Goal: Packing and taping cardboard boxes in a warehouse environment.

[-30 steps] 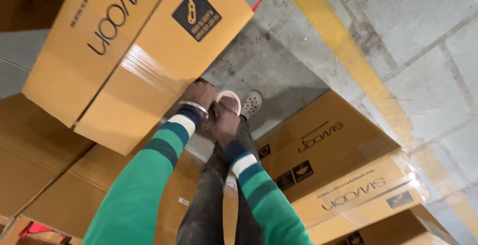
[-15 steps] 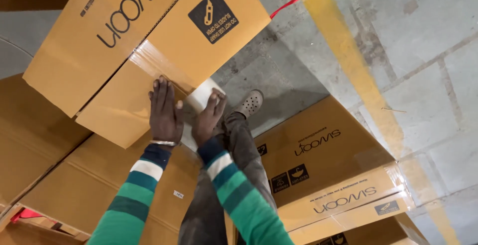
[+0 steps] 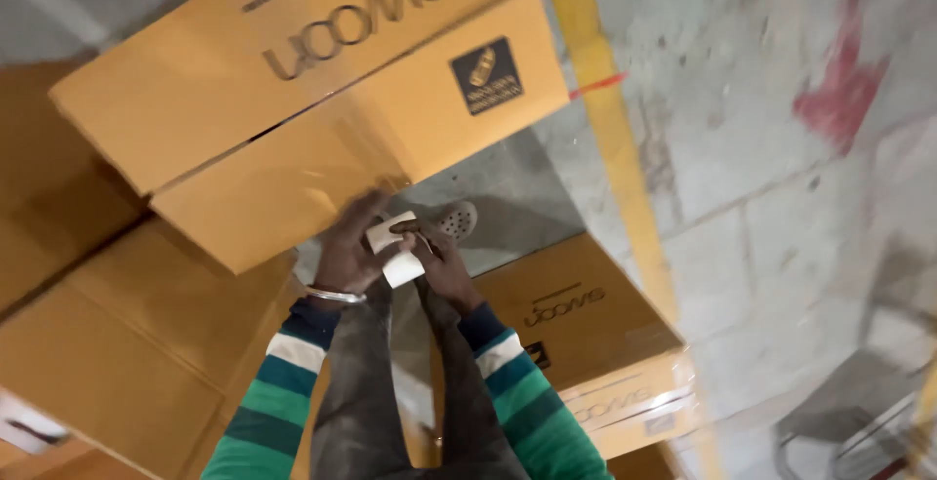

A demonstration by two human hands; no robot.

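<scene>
Two hands meet at centre frame, both on one small white roll, prob. tape or labels, can't tell which. Left hand cups it from the side, fingers stretched up so the tips touch the lower edge of the big cardboard box above. Right hand closes on the roll's other side, thumb and fingers pinched at its end, as if picking at the loose edge. The roll sits between the palms, just under the box's taped seam, w/ the box's face tilted toward the person, which keeps seam and roll close together. Box rests on a stack of more cartons to the left. Another printed carton lies lower right, beside the person's dark trouser legs. A pale perforated clog shows on the concrete floor, near a yellow floor line. Striped green sleeves cover both forearms; a metal bangle rides the left wrist.
</scene>
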